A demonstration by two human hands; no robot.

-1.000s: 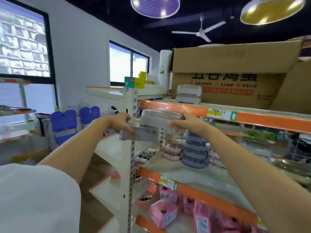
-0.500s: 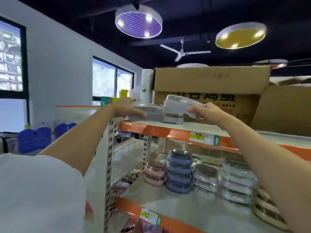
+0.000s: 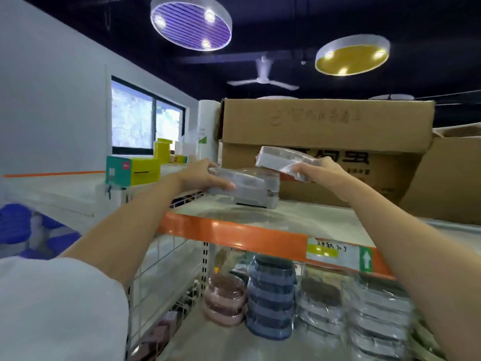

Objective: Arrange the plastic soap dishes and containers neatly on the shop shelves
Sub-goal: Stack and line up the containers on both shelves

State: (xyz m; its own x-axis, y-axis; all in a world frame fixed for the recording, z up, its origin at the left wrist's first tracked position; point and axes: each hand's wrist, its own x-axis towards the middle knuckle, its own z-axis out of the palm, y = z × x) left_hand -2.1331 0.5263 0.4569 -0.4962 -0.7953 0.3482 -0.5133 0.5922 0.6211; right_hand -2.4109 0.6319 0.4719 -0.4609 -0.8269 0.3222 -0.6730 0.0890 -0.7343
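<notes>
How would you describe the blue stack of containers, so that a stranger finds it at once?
Look under the orange shelf edge, on the lower shelf. Several stacks stand there in a row; the blue stack is second from the left, between the short pink stack and the clear stacks. It alone is blue.

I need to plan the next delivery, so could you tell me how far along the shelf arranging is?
Done: pink stack, blue stack and clear stacks stand in a row on the lower shelf. In hand: the left hand holds a clear dish at the top-shelf stack; the right hand holds a tilted one. Left: setting both down.
</notes>
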